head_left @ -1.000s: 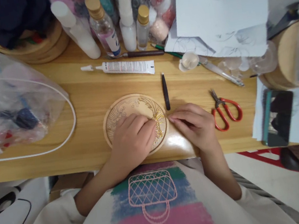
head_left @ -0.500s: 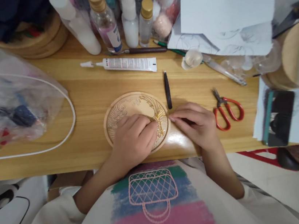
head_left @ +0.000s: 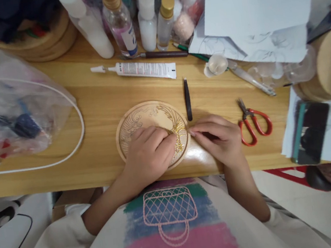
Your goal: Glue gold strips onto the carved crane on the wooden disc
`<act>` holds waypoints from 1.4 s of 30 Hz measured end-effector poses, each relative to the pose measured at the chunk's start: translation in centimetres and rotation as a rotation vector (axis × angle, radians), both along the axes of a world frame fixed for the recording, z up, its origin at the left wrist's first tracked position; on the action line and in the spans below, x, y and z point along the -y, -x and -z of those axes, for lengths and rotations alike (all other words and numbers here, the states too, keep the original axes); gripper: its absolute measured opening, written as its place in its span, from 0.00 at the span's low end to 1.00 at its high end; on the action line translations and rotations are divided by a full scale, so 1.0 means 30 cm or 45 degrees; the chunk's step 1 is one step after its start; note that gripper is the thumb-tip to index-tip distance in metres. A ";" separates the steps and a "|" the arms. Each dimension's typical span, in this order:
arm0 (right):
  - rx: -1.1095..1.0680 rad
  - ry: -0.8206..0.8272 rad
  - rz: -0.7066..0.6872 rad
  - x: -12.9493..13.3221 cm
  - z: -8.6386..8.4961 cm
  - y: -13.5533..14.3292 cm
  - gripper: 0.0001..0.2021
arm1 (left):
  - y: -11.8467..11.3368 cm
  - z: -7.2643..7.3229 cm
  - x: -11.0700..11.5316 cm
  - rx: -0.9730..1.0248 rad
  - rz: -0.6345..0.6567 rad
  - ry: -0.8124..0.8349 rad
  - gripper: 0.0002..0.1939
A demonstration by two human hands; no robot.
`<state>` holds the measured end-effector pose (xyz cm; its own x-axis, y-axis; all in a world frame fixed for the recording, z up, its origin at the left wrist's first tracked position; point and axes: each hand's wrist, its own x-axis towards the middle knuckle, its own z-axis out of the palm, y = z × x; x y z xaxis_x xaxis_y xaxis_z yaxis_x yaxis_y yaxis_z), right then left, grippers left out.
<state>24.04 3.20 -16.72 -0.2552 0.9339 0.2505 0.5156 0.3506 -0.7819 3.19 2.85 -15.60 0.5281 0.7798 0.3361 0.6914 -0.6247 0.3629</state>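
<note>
On the table lies a round wooden plaque [head_left: 134, 115] with carved wave-like lines, its right part filled with shiny gold wire [head_left: 179, 128]. My left hand [head_left: 150, 148] rests over the lower middle of the plaque, fingers curled and thumb pressed against the forefinger beside the gold strands. What lies between those fingertips is hidden. At the plaque's right rim, my right hand [head_left: 219, 137] pinches thumb and forefinger around what looks like a thin end of the gold wire. Black tweezers [head_left: 187, 98] lie just above my right hand, and red-handled pliers [head_left: 253, 120] lie to its right.
Across the back stand several bottles [head_left: 120, 24], with a white glue tube [head_left: 146, 69] in front. A plastic bag [head_left: 23, 106] and white cable [head_left: 81, 123] occupy the left. Papers [head_left: 254, 10], a pen [head_left: 252, 78] and a dark phone-like object [head_left: 311, 133] are at right.
The view has shifted slightly, so the table items appear a little farther right. Both hands keep nearly the same pose at the plaque.
</note>
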 end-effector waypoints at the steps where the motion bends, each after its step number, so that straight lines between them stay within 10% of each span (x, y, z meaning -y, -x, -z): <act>1: 0.001 0.000 0.000 0.000 0.000 0.000 0.06 | 0.000 0.000 0.000 -0.002 -0.001 -0.002 0.08; 42: 0.001 -0.056 -0.026 0.004 0.002 -0.002 0.04 | -0.073 -0.008 -0.027 -0.063 -0.024 0.034 0.08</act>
